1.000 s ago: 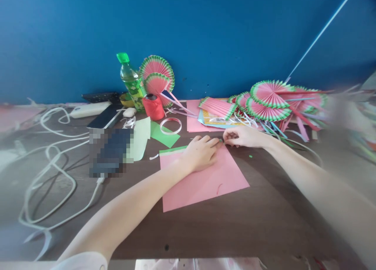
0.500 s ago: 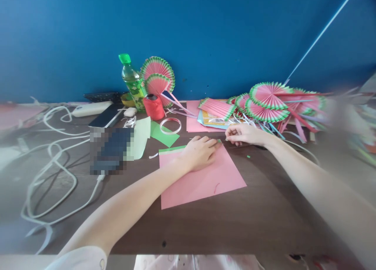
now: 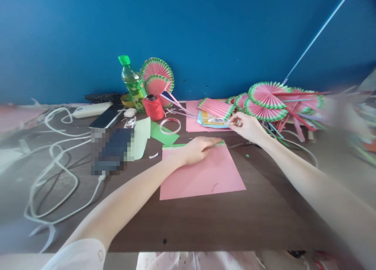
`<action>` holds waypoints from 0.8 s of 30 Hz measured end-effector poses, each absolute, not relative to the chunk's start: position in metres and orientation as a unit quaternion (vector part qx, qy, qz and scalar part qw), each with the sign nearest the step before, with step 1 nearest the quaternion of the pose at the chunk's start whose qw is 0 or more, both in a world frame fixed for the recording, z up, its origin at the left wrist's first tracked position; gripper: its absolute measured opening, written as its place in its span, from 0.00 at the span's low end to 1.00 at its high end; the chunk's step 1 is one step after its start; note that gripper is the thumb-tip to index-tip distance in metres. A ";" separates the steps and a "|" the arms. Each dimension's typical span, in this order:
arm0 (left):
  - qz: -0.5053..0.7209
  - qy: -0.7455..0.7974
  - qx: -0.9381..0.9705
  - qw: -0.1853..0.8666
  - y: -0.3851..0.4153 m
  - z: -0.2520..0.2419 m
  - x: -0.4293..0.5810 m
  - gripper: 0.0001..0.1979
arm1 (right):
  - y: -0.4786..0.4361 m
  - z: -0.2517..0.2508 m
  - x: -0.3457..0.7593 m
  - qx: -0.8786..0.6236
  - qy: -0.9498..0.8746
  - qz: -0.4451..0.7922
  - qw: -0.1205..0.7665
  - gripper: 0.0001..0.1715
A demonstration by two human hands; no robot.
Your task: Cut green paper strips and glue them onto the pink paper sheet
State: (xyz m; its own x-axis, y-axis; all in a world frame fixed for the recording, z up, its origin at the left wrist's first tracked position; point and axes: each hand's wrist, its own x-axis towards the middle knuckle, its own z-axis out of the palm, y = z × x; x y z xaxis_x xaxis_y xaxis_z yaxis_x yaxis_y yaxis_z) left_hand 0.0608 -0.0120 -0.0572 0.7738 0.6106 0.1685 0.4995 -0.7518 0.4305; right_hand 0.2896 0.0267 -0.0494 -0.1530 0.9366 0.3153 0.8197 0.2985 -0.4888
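The left hand (image 3: 200,149) lay over the far part of a pink sheet of paper (image 3: 202,180), its fingers stretched out straight and gripping nothing, their tips over the green paper strip (image 3: 173,146) that ran along the sheet's far edge. From where I stood, the sheet rested flat on the brown table (image 3: 235,223), right in front of the person, with a small red curl (image 3: 214,187) near its close edge.

The right hand (image 3: 248,128) was off the sheet, raised beyond its far right corner, thumb and fingertips drawn together; I couldn't tell whether some small scrap was between them. Those fingertips were by the corner of a yellow packet (image 3: 209,119), though whether they touched it I couldn't say. A pleated pink-and-green paper piece (image 3: 217,107) lay partly over the packet, and beside it spread a heap of folded watermelon-coloured fans (image 3: 267,96).

To the left of the packet, a thin ring (image 3: 170,133) sat on a piece of green paper (image 3: 166,139), with a red spool (image 3: 154,108) and a green-capped bottle (image 3: 134,86) standing behind.
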 end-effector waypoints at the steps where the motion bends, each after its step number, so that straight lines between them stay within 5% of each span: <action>1: 0.183 0.320 0.905 0.214 -0.011 -0.053 0.060 0.22 | 0.028 -0.050 0.290 -0.578 -0.757 0.106 0.285 0.05; 6: 0.231 0.403 0.844 0.269 0.001 -0.018 0.042 0.16 | 0.024 -0.043 0.287 -0.569 -0.764 0.134 0.275 0.10; 9: 0.084 0.489 0.844 0.204 0.013 0.004 0.017 0.10 | 0.021 -0.034 0.283 -0.563 -0.784 0.162 0.203 0.15; 15: -0.173 0.559 0.786 0.200 0.029 0.009 -0.017 0.15 | 0.021 -0.037 0.283 -0.558 -0.809 0.183 -0.006 0.27; 24: -0.167 0.586 0.758 0.234 0.029 -0.004 -0.031 0.22 | 0.027 -0.049 0.288 -0.581 -0.798 0.158 -0.025 0.32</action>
